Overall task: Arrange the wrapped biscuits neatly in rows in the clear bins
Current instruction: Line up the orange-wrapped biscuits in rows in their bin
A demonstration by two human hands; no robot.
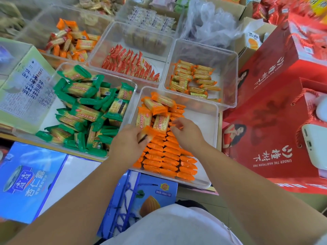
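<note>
L hand (127, 144): fingers (141, 137) curled round the near end of one orange packet (149, 133), clamped on it
R hand (188, 137): fingertips (177, 122) bent over the top of the rows, blurred; can't tell if they pinch a wrapper or only touch
Just past fingertips: loose packets (157, 105) lying crosswise, some leaning on each other
Under the palms, back twd wrists: rows (168, 156) of orange packets, tidy, inside the clear bin (215, 138)
Risk: pulling the held packet prob tips the loose ones onto the rows; a low R wrist could skew them
In the way: the loose packets sit where the rows must grow
Left of L hand: green packets (85, 106), heaped in the next bin
Right of R hand: red gift box (265, 121), beyond the bin wall
Below L forearm: blue carton (30, 181)
</note>
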